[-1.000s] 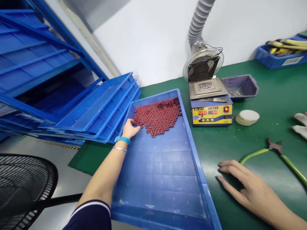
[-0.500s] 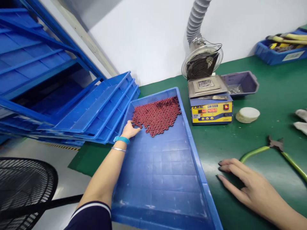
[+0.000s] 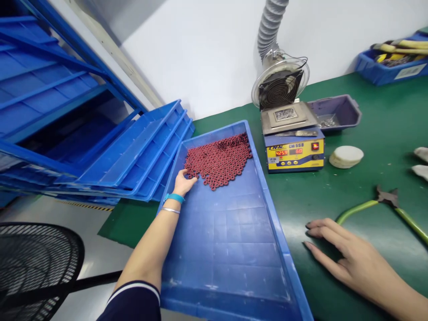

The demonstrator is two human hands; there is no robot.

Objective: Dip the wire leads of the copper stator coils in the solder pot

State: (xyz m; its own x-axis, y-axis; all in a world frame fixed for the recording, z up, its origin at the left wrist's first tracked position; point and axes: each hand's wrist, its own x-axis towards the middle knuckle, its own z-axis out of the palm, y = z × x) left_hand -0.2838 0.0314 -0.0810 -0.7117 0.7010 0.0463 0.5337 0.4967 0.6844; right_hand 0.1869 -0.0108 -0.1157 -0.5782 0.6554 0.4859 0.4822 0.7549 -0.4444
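Note:
My left hand reaches into a long blue tray, by its left wall. Its fingers meet the near-left edge of a flat mass of small round red-and-black parts. Thumb and fingers stand apart, with parts beside them; the other fingertips are partly hidden. A teal band and a silver bangle circle that wrist. My right hand rests on the green table, fingers apart and holding nothing. Just beyond it lie pliers with green handles, jaws open.
Behind the tray stands a blue-yellow heated device with a red display, a fan and grey duct above. Nearby are a purple bin, round white pads and a tool box. Stacked blue trays and a black fan are left.
My left hand has shifted slightly right and stays at the edge of the red parts. The device's display reads differently. My right hand keeps its place on the table.

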